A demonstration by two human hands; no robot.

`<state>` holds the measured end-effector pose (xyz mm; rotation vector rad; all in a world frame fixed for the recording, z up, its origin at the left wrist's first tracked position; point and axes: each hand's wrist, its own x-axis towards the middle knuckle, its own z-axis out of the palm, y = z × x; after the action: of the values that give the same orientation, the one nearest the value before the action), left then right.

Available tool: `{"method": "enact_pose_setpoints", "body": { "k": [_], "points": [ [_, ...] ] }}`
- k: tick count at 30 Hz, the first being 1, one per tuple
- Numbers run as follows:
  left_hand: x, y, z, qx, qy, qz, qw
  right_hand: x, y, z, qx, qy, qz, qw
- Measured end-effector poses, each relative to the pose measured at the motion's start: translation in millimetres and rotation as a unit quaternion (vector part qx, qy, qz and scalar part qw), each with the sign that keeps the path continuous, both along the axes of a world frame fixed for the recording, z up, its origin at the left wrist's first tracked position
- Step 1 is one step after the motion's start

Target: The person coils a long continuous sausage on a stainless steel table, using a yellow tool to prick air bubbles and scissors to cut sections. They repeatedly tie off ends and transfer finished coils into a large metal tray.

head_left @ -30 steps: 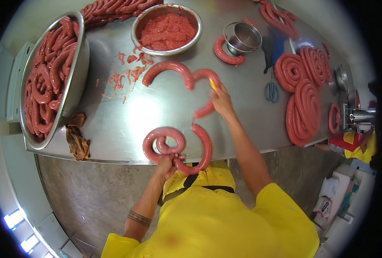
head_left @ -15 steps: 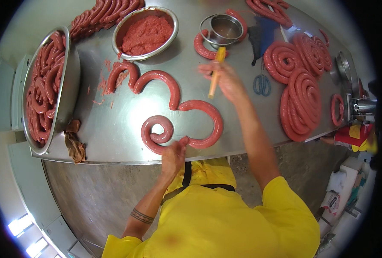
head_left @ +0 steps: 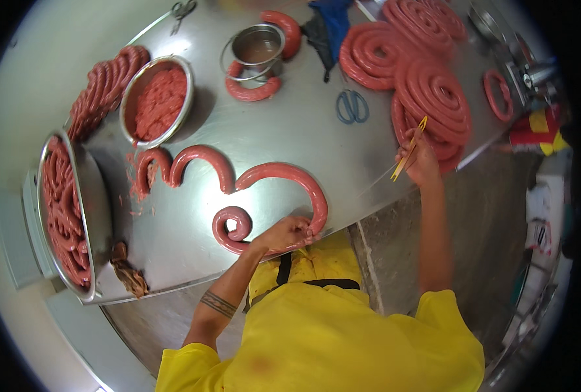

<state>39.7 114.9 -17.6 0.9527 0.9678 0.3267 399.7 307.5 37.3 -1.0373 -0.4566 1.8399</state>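
On the steel table [head_left: 179,248] lies a long raw sausage [head_left: 284,171] in connected curves, with a spiral end [head_left: 228,215] near the front edge. My left hand [head_left: 284,234] is closed on the sausage beside that spiral, its fingers pinching the casing at the table's edge. Out to the right, above the big coils, my right hand [head_left: 421,160] grips a slim yellow netting needle [head_left: 410,149], held aslant. A fine thread seems to run from it toward the left hand; its far end is too faint to follow. Blue-handled scissors [head_left: 352,106] lie between both hands, farther back.
A tub of sausages [head_left: 97,196] stands at the left, a bowl of minced meat [head_left: 189,98] behind. A small metal pot [head_left: 259,47] sits by short sausage pieces. Large sausage coils [head_left: 431,91] fill the right. A brown rag [head_left: 128,271] lies at the front left edge.
My right hand has swung right and outward with the yellow netting needle. My left hand has shifted right along the sausage. The view has turned, so the table appears tilted.
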Motion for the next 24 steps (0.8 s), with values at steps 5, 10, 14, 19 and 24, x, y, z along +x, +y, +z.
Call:
{"method": "enact_pose_setpoints", "body": {
  "k": [5,10,14,19,24],
  "points": [
    [7.0,24.6,11.7,-0.337,-0.255,0.098,0.901,69.8,-31.4,-12.2,-0.023,-0.014,-0.032,0.999],
    [27.6,18.4,-1.1,-0.334,-0.344,0.165,0.862,86.2,-110.4,1.4,-0.073,-0.087,-0.083,0.99],
    [49.7,6.8,-15.1,-0.345,-0.278,0.427,0.788,45.4,-213.1,-9.8,-0.276,-0.088,0.085,0.953],
    [30.1,11.1,-1.0,0.022,0.051,0.328,0.943,-57.8,-217.7,-33.9,-0.062,-0.321,0.298,0.897],
    [1.9,20.9,30.2,0.489,0.384,0.185,0.761,-171.1,-94.3,-7.3,0.346,-0.555,0.256,0.712]
  ]
}}
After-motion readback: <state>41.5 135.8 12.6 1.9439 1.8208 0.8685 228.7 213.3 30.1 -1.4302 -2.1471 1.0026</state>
